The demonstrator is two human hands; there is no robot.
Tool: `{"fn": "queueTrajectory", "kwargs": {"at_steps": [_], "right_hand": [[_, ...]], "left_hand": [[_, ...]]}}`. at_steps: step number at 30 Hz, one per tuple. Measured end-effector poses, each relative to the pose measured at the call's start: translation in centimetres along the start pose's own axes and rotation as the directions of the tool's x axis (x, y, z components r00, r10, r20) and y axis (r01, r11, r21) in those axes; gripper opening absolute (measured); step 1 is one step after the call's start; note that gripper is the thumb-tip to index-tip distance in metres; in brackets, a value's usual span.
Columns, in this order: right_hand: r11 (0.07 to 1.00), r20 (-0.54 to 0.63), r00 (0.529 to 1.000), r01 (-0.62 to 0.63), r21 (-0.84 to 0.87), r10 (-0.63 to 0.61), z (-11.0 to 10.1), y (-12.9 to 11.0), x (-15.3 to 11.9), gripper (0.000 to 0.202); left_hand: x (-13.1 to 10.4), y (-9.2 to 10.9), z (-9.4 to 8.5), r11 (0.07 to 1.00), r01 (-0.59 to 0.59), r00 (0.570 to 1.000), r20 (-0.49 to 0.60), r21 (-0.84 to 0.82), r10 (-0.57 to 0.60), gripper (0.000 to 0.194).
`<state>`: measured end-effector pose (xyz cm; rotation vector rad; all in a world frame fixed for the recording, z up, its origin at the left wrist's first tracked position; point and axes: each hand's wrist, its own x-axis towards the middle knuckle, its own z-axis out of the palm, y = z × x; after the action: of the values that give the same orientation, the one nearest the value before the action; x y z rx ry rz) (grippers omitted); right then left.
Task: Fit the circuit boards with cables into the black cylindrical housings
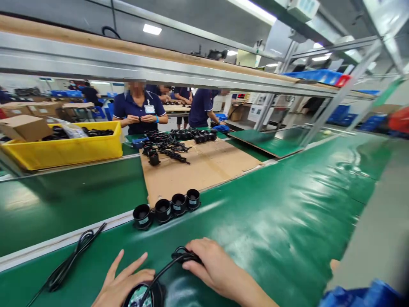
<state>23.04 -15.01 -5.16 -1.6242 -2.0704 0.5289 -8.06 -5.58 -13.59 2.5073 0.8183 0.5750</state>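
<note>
My right hand (214, 266) is closed round a coiled black cable (183, 255) above the green table. From that coil the cable runs down to a round black housing (156, 296) at the bottom edge, where a green circuit board (140, 295) shows inside. My left hand (126, 281) lies against the housing's left side, its fingers spread. Several black cup-shaped parts with labels, one of them the nearest cup (142, 216), stand in a row beyond my hands. Another bundled black cable (75, 258) lies on the left.
A cardboard sheet (204, 164) holds a pile of black cabled parts (166, 143). The yellow bin (68, 149) stands at the left. Across the table a person (139, 106) handles a small part. A metal shelf beam (153, 64) crosses above; blue material (361, 295) is at bottom right.
</note>
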Motion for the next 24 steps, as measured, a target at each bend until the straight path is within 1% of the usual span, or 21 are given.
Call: {"fn": "queueTrajectory", "kwargs": {"at_steps": [1,2,4,5,6,7,8,10,13,14,17,18,21,22,24], "right_hand": [[0.999,-0.013,1.000,0.015,0.031,-0.014,0.1,0.0,-0.1,0.013],[0.998,-0.020,0.999,0.028,0.049,-0.027,0.2,0.0,-0.2,0.012],[0.998,-0.022,0.999,0.041,0.045,-0.040,0.5,0.2,-0.3,0.011],[0.999,-0.023,0.999,0.042,0.033,-0.041,0.6,0.3,-0.3,0.011],[0.999,-0.025,0.999,0.043,0.027,-0.042,0.8,0.4,-0.4,0.012],[0.998,-0.032,0.998,0.052,0.030,-0.051,1.0,0.6,-0.4,0.013],[0.997,-0.040,0.997,0.066,0.040,-0.064,1.1,0.7,-0.4,0.017],[0.993,-0.061,0.993,0.105,0.051,-0.102,1.4,0.8,-0.5,0.026],[0.989,-0.101,0.984,0.150,0.015,-0.147,1.6,0.8,-0.6,0.036],[0.987,-0.111,0.982,0.158,0.011,-0.155,1.6,0.7,-0.6,0.037],[0.982,-0.142,0.974,0.182,0.042,-0.174,1.5,0.5,-0.5,0.035],[0.982,-0.146,0.973,0.186,0.041,-0.178,1.4,0.6,-0.5,0.034],[0.981,-0.171,0.966,0.190,-0.028,-0.192,1.5,0.8,-0.5,0.033],[0.980,-0.187,0.962,0.191,-0.048,-0.197,1.6,0.9,-0.5,0.032],[0.978,-0.220,0.953,0.199,-0.057,-0.206,1.8,1.1,-0.7,0.029]], "left_hand": [[0.0,0.3,-0.4,1.000,0.011,1.000,-0.001,-0.014,-0.011,0.064],[0.1,0.6,-0.9,0.999,0.023,0.999,0.022,-0.021,-0.023,0.069],[0.5,1.4,-1.9,0.999,0.038,0.990,0.136,-0.037,-0.033,0.082],[0.6,1.9,-2.3,0.998,0.036,0.978,0.205,-0.052,-0.024,0.085],[0.8,2.4,-2.7,0.997,0.029,0.970,0.243,-0.070,-0.011,0.083],[0.9,2.9,-3.1,0.996,0.023,0.967,0.256,-0.090,0.001,0.081],[1.0,3.3,-3.3,0.994,0.020,0.968,0.251,-0.107,0.008,0.081],[1.1,3.9,-3.6,0.990,0.049,0.970,0.243,-0.132,-0.016,0.082],[1.2,4.4,-3.8,0.983,0.109,0.948,0.314,-0.145,-0.059,0.076],[1.2,4.6,-3.9,0.982,0.107,0.946,0.319,-0.155,-0.053,0.075],[1.2,5.1,-4.3,0.975,0.095,0.962,0.272,-0.199,-0.038,0.081],[1.3,5.2,-4.5,0.972,0.104,0.959,0.279,-0.210,-0.042,0.081],[1.6,5.7,-4.7,0.970,0.136,0.937,0.343,-0.202,-0.059,0.073],[1.7,5.8,-4.7,0.970,0.131,0.938,0.342,-0.203,-0.055,0.069],[1.9,5.9,-4.7,0.971,0.114,0.951,0.305,-0.212,-0.045,0.070]]}}
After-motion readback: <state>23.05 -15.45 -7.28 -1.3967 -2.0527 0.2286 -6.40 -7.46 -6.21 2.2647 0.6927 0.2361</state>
